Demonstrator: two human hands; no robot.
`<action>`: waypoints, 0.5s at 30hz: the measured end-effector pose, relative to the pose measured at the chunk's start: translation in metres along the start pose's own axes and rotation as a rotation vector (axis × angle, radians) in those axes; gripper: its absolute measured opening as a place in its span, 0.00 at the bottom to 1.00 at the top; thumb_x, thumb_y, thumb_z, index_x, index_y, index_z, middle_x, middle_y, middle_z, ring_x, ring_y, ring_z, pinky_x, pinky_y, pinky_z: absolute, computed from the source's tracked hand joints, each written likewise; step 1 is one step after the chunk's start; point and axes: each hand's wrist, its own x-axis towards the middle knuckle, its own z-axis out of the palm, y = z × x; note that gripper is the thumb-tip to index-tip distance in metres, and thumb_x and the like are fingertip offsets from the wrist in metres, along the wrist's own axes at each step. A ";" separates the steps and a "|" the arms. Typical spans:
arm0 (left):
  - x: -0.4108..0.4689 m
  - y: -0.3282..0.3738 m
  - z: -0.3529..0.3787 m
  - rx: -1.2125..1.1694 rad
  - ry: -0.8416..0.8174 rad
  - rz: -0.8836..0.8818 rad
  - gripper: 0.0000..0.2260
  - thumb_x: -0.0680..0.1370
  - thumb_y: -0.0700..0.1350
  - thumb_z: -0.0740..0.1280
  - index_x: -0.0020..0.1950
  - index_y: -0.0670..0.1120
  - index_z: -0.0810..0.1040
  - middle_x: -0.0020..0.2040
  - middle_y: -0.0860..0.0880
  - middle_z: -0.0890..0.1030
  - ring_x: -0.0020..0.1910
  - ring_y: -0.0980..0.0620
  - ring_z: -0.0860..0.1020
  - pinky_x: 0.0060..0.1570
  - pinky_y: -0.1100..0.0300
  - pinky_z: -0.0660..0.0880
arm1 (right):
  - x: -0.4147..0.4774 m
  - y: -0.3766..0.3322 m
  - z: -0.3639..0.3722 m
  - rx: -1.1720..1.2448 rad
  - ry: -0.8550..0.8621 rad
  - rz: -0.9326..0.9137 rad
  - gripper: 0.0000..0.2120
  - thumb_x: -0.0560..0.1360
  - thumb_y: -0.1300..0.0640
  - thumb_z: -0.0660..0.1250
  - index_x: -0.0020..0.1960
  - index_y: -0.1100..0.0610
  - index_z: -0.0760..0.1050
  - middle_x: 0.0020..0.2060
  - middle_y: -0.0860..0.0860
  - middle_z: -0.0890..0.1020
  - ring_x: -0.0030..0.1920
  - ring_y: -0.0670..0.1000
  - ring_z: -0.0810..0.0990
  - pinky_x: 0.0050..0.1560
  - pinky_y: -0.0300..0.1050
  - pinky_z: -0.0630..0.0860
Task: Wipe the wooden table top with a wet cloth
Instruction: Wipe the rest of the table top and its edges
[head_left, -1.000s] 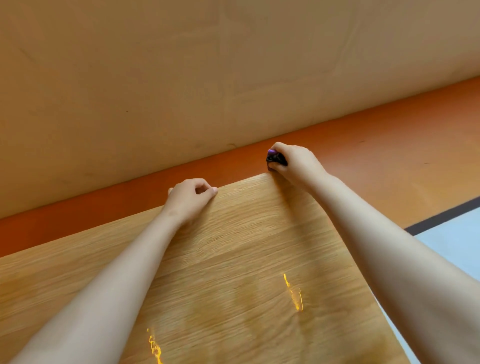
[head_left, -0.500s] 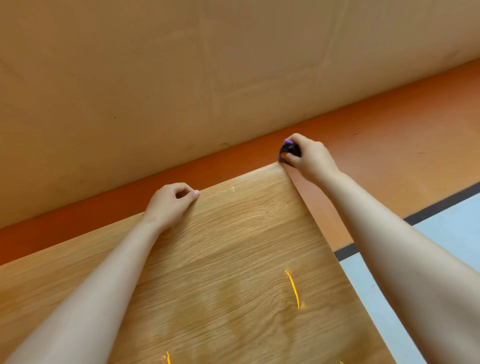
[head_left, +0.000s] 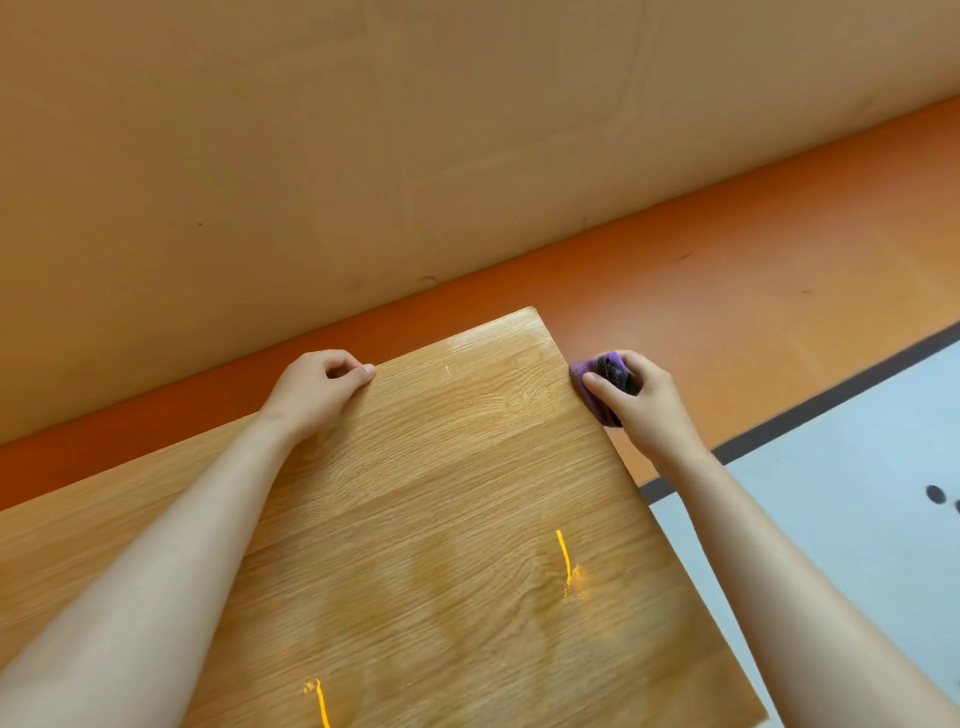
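A light wooden table top (head_left: 441, 493) fills the lower half of the view, with its far right corner near the middle. My right hand (head_left: 641, 400) is shut on a bunched purple cloth (head_left: 597, 387), pressed against the table's right side edge just below that corner. My left hand (head_left: 317, 392) rests curled on the far edge of the table, thumb on the top surface, holding nothing else. Faint damp streaks and bright yellow light reflections show on the wood nearer to me.
An orange floor strip (head_left: 675, 270) runs behind and right of the table, below a tan wall (head_left: 415, 130). A dark line borders a pale grey-blue floor area (head_left: 831, 493) at the right.
My right hand has carried the cloth from the far right corner around onto the table's right side edge, nearer to me. My left hand has stayed on the far edge.
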 end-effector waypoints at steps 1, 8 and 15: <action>0.001 0.000 0.000 0.005 -0.004 -0.004 0.10 0.78 0.53 0.64 0.42 0.50 0.81 0.40 0.55 0.79 0.38 0.55 0.75 0.35 0.59 0.68 | -0.008 0.002 -0.002 0.013 0.007 0.001 0.03 0.75 0.58 0.69 0.48 0.53 0.77 0.41 0.49 0.81 0.42 0.47 0.79 0.40 0.39 0.78; 0.004 -0.001 0.002 -0.003 -0.007 -0.030 0.11 0.78 0.54 0.64 0.42 0.51 0.80 0.38 0.56 0.77 0.35 0.54 0.74 0.32 0.60 0.66 | 0.060 -0.013 0.022 -0.081 0.052 -0.043 0.06 0.72 0.53 0.71 0.49 0.50 0.79 0.44 0.46 0.82 0.50 0.50 0.80 0.51 0.51 0.79; 0.004 -0.003 0.001 -0.035 -0.025 -0.031 0.11 0.78 0.55 0.65 0.42 0.51 0.81 0.42 0.57 0.78 0.37 0.55 0.74 0.35 0.59 0.68 | 0.056 -0.012 0.023 -0.070 0.041 -0.038 0.06 0.72 0.52 0.70 0.48 0.51 0.78 0.41 0.45 0.81 0.46 0.50 0.79 0.44 0.44 0.77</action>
